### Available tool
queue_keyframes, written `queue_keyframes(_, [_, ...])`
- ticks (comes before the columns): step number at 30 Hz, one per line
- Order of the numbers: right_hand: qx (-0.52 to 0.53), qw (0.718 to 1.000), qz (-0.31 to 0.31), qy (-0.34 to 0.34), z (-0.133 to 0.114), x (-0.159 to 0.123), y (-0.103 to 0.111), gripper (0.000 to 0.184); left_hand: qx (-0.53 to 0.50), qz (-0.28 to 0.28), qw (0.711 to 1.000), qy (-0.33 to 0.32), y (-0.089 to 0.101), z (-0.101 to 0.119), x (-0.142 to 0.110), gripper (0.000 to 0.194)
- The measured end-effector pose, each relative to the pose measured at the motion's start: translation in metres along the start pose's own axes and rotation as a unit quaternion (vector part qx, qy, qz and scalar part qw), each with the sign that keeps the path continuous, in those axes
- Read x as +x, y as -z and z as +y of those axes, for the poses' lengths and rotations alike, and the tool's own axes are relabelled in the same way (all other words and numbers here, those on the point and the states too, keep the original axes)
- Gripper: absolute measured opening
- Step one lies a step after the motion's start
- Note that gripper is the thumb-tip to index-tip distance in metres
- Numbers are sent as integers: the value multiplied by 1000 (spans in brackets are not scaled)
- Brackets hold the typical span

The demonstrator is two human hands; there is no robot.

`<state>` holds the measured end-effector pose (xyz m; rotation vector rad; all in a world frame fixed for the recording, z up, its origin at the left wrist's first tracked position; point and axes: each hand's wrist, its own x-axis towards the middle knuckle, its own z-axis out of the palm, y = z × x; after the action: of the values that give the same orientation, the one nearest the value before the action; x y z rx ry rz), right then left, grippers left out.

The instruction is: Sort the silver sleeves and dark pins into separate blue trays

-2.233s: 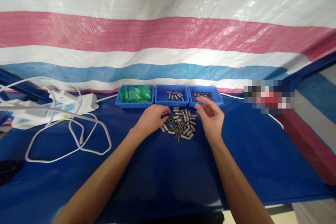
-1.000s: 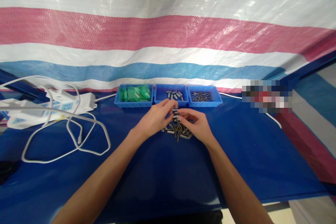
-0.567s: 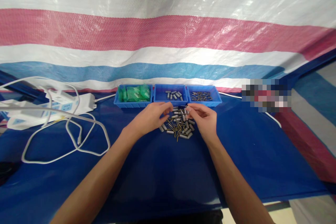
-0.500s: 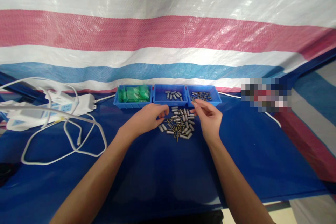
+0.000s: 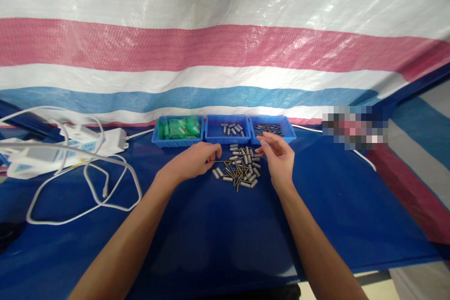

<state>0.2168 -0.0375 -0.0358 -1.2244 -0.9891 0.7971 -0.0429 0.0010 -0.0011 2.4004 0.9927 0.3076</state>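
A loose pile of small grey cylinders and thin brass pins [image 5: 239, 168] lies on the blue cloth in front of three blue trays. My left hand [image 5: 190, 164] rests at the pile's left edge, fingers curled, its fingertips pinched on a thin pin that points toward the pile. To the right of the pile is my right hand [image 5: 278, 157], raised a little with fingers loosely apart and nothing in them, just in front of the right tray [image 5: 290, 137], which holds brass pins. Several grey cylinders are in the middle tray [image 5: 211, 137], and the left tray [image 5: 156, 139] has green bags.
A white power strip [image 5: 101, 141] and looped white cables [image 5: 87, 197] lie at the left. A striped tarp [image 5: 225, 47] hangs right behind the trays. A white cord [image 5: 365, 159] runs along the right. The table's front edge [image 5: 386, 269] shows at lower right.
Both hands met over the pile a second ago and have since parted. My right hand went to the right tray with a pinch and now has its fingers apart. My left hand dropped to the pile's left edge.
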Motion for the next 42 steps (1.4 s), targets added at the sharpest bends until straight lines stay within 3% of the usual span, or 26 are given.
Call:
queue_keyframes(4, [8, 1000, -18, -15, -3, -2, -2, 28, -34, 58, 998, -18, 6, 2, 2, 22])
queue_keyframes(9, [12, 992, -122, -42, -5, -7, -6, 27, -77, 177, 979, -59, 6, 16, 8, 24])
queue_keyframes(16, [54, 966, -238, -90, -8, -14, -10, 31, -113, 244, 959, -91, -3, 31, 12, 20])
queue_keyframes(24, [66, 971, -207, -104, -11, -11, -11, 24, -103, 205, 971, -75, -8, 28, 13, 22])
queue_keyframes(27, [52, 986, -142, -67, -10, -8, -9, 22, -68, 135, 988, -39, -10, 18, 12, 24])
queue_keyframes(30, [28, 999, -35, -2, -8, -3, -4, 21, -41, 85, 995, -24, -14, 7, 10, 24])
queue_keyframes(33, [-10, 999, 21, 48, -6, 0, 3, 39, -38, 56, 998, -15, -20, 1, 11, 25])
queue_keyframes(36, [-27, 998, 16, 46, -3, 1, 6, 49, -48, 41, 998, -17, -24, 0, 12, 21])
queue_keyframes(42, [-10, 999, -26, 17, -1, -2, -1, 33, -45, 25, 998, -24, -27, -1, 11, 18])
